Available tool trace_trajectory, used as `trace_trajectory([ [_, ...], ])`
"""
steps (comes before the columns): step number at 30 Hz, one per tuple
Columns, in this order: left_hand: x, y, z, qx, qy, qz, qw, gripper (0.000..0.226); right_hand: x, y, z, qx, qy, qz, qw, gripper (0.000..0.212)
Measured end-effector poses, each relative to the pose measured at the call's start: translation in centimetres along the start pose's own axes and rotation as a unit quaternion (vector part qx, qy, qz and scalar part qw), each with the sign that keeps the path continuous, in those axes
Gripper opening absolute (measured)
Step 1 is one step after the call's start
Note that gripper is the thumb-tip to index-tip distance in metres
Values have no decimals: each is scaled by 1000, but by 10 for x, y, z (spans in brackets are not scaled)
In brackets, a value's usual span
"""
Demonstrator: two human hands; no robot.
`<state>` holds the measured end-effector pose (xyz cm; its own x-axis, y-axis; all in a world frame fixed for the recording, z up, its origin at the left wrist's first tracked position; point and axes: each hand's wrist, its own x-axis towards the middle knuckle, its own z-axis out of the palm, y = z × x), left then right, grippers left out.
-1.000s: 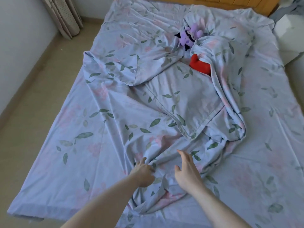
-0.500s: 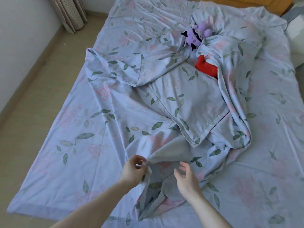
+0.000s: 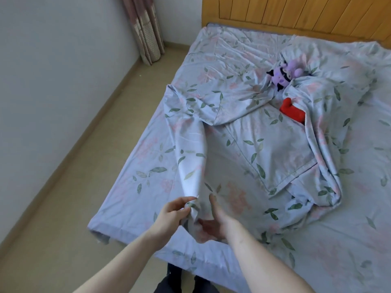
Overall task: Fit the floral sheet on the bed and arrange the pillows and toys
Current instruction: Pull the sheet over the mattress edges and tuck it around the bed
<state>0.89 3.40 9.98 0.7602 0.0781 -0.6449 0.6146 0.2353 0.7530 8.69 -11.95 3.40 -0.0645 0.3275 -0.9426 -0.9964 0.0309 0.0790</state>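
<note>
A pale blue floral sheet (image 3: 148,166) with green leaves lies spread over the bed. A second loose floral cloth (image 3: 211,157) is bunched across the middle. My left hand (image 3: 171,214) pinches a raised fold of that cloth near the bed's foot. My right hand (image 3: 213,225) sits beside it, palm up under the same fold, fingers spread. A pillow (image 3: 273,149) in matching fabric lies flat in the middle, partly wrapped by the cloth. A purple plush toy (image 3: 282,76) and a red toy (image 3: 293,112) poke out near the head, partly covered.
A wooden headboard (image 3: 296,15) stands at the far end. Beige floor (image 3: 74,176) runs along the bed's left side beside a white wall, with a curtain (image 3: 148,34) in the corner. My feet (image 3: 184,280) stand at the bed's foot.
My left hand has closed on a fold of the loose cloth and lifted it; the right hand has slid under it. My view has pulled back and shifted left.
</note>
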Motion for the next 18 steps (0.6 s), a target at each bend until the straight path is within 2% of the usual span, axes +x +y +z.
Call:
trace_trajectory([
  [2,-18,2,-7,15,-2,1,1000,25,-3,11,15,34,-66,-1,997,89],
  [3,-23,4,-8,29,-3,4,1000,26,-2,10,20,45,-66,-14,997,81],
  [5,-38,8,-15,57,16,19,998,27,-4,12,36,-3,-45,-88,995,72],
  [8,-53,7,-28,136,60,42,988,28,15,-1,36,2,19,-221,975,46],
  [10,-59,1,-41,198,100,42,974,28,-2,-5,42,-21,58,-278,959,44],
  [12,-67,-3,-52,235,131,20,963,23,-21,-7,52,-52,84,-354,930,23],
  [13,-72,-7,-58,243,140,5,960,20,-31,-6,61,-78,69,-394,913,16],
  [15,-83,-14,-71,258,138,-18,956,13,-48,1,82,-159,35,-460,873,18],
  [18,-97,-17,-90,256,143,-28,956,15,-73,11,109,-302,-7,-533,790,22],
])
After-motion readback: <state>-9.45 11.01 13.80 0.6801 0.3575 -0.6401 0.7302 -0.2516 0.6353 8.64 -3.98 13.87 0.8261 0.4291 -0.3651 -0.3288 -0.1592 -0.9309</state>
